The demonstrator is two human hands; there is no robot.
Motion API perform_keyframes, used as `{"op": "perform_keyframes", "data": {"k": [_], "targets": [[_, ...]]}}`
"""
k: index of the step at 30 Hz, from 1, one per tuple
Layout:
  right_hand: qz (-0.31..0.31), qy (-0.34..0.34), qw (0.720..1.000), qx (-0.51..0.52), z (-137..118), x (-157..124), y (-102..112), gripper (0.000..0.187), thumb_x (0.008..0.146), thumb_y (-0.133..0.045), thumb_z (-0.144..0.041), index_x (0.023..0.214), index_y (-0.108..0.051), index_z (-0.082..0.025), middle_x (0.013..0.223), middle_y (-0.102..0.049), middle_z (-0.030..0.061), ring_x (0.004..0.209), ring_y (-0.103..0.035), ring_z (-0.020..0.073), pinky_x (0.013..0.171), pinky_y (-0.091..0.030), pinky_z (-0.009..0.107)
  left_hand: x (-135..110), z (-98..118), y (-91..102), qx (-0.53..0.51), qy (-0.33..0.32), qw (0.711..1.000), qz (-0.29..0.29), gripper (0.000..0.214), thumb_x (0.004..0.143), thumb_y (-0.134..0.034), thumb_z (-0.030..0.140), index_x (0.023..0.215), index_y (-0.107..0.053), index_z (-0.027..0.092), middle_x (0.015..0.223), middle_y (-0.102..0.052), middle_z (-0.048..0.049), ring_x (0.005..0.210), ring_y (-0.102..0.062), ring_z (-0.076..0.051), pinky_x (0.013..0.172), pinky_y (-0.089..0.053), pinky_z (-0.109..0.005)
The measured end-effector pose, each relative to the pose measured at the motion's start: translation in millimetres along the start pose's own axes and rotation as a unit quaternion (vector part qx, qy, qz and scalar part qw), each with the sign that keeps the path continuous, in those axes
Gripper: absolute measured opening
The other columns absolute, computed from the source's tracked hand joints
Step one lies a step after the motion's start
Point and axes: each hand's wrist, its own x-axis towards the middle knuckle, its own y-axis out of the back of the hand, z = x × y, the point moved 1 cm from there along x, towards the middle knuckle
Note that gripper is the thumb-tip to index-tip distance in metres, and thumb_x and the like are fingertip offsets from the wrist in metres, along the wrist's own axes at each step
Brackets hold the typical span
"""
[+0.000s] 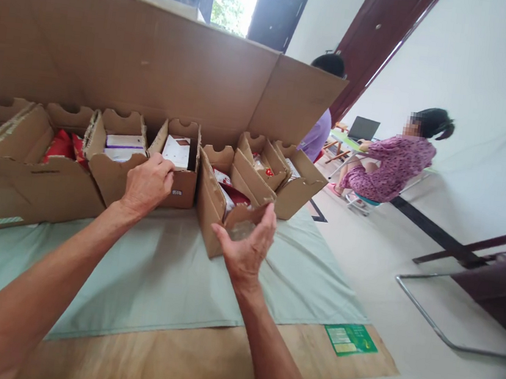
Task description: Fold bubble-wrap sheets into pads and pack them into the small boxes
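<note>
The left hand [147, 186] lies on the top rim where two small boxes meet, the purple box [114, 175] and the white box [179, 188]. Its fingers are bent over the rim, down into the white box, but the thumb side is hidden, so I cannot tell if it really clamps the cardboard. The right hand [246, 247] is open, with the palm turned up and to the left and the fingers spread. It holds nothing. It is just in front of the tilted box [208, 211], and its fingertips seem to reach the front wall of this box, but I cannot tell if they touch. The two hands are apart, each at its own box.

The purple box has white and purple packs inside, the white box has a white card, and the tilted box shows red and white packs. It leans out of the row toward the person. More boxes of the same kind stand in the row, a red box [62, 144] on the left and an end box [296, 192] on the right. All of them stand on a green cloth [160, 270] that covers the table [195, 361]. A green sticker [349, 338] is on the bare wood near the corner.

Behind the row a big cardboard sheet [126, 57] stands upright. Farther right, a person in purple [392, 163] sits at a laptop [364, 128], well apart from the table
</note>
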Motion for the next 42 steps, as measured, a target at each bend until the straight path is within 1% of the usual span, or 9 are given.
{"op": "perform_keyframes", "data": {"k": [7,13,16,18,22,26,30,37,42], "targets": [[-0.057,-0.035,0.995,0.069,-3.5,3.9,-37.6,0.096,0.09,-0.069,-0.052,0.162,-0.016,-0.015,0.167,-0.02,0.0296,0.159,-0.019,0.0385,0.121,-0.032,0.062,-41.0,10.3,-14.2,-0.134,-0.036,0.989,0.057,0.059,0.094,-0.054,0.026,0.152,-0.047,0.017,0.166,-0.035,-0.0195,0.128,-0.064,-0.033,0.094,-0.059,-0.042],[-0.083,-0.059,0.99,0.098,51.5,-8.7,-15.5,0.061,0.088,-0.059,-0.031,0.146,-0.047,-0.018,0.158,-0.041,0.0224,0.144,-0.045,0.0328,0.104,-0.052,0.051,-61.3,37.4,-53.3,-0.244,-0.047,0.965,-0.086,0.066,0.09,-0.065,0.037,0.149,-0.047,0.013,0.143,-0.063,-0.018,0.122,-0.067,-0.031,0.105,-0.055,-0.043],[-0.101,-0.068,0.987,0.101,66.9,26.5,0.3,0.051,0.09,-0.053,-0.03,0.139,-0.056,-0.017,0.128,-0.067,0.0168,0.106,-0.068,0.0264,0.087,-0.057,0.041,-55.4,51.3,-64.6,-0.22,-0.022,0.969,-0.114,0.063,0.093,-0.063,0.036,0.149,-0.047,0.012,0.142,-0.066,-0.0186,0.125,-0.067,-0.033,0.104,-0.054,-0.044],[-0.124,-0.063,0.987,0.077,68.6,61.7,8.5,0.054,0.093,-0.049,-0.027,0.145,-0.053,-0.015,0.105,-0.074,0.0102,0.086,-0.07,0.0223,0.083,-0.056,0.037,-50.2,58.5,-68.7,-0.199,-0.002,0.971,-0.13,0.057,0.097,-0.057,0.033,0.149,-0.047,0.013,0.141,-0.068,-0.0174,0.121,-0.07,-0.033,0.098,-0.056,-0.043],[-0.246,-0.029,0.963,-0.109,60.9,131.0,8.1,0.063,0.095,-0.049,-0.019,0.158,-0.042,-0.02,0.102,-0.077,0.0071,0.095,-0.072,0.0263,0.089,-0.053,0.038,-40.8,67.1,-74.2,-0.159,0.033,0.979,-0.121,0.049,0.102,-0.047,0.028,0.149,-0.048,0.014,0.135,-0.071,-0.0187,0.118,-0.072,-0.035,0.093,-0.055,-0.043],[-0.309,-0.02,0.93,-0.198,56.6,166.0,-2.5,0.045,0.094,-0.055,-0.017,0.138,-0.063,-0.021,0.116,-0.076,0.0133,0.109,-0.071,0.032,0.092,-0.052,0.041,-33.2,72.5,-79.1,-0.136,0.067,0.982,-0.112,0.044,0.103,-0.042,0.025,0.143,-0.055,0.013,0.119,-0.076,-0.0216,0.109,-0.075,-0.038,0.087,-0.055,-0.043],[-0.3,-0.018,0.933,-0.199,57.9,163.1,4.3,0.031,0.098,-0.052,-0.023,0.124,-0.07,-0.021,0.115,-0.077,0.0145,0.111,-0.07,0.0336,0.091,-0.052,0.041,-28.2,78.8,-82.8,-0.135,0.084,0.982,-0.104,0.043,0.103,-0.039,0.024,0.141,-0.057,0.013,0.113,-0.078,-0.0202,0.105,-0.076,-0.036,0.085,-0.055,-0.041],[-0.29,-0.029,0.937,-0.192,59.5,150.1,20.0,0.034,0.1,-0.051,-0.027,0.129,-0.068,-0.021,0.114,-0.077,0.0162,0.108,-0.071,0.0367,0.087,-0.052,0.043,-14.8,91.8,-90.6,-0.153,0.098,0.978,-0.101,0.043,0.103,-0.037,0.024,0.141,-0.056,0.014,0.11,-0.079,-0.0191,0.106,-0.076,-0.034,0.087,-0.054,-0.038],[-0.267,-0.023,0.952,-0.145,66.9,139.6,21.2,0.058,0.094,-0.055,-0.023,0.152,-0.048,-0.02,0.112,-0.079,0.0103,0.1,-0.073,0.0312,0.086,-0.054,0.04,-1.4,93.6,-95.7,-0.185,0.097,0.971,-0.117,0.044,0.103,-0.037,0.021,0.144,-0.054,0.014,0.113,-0.079,-0.0178,0.106,-0.077,-0.029,0.089,-0.055,-0.035]]}}
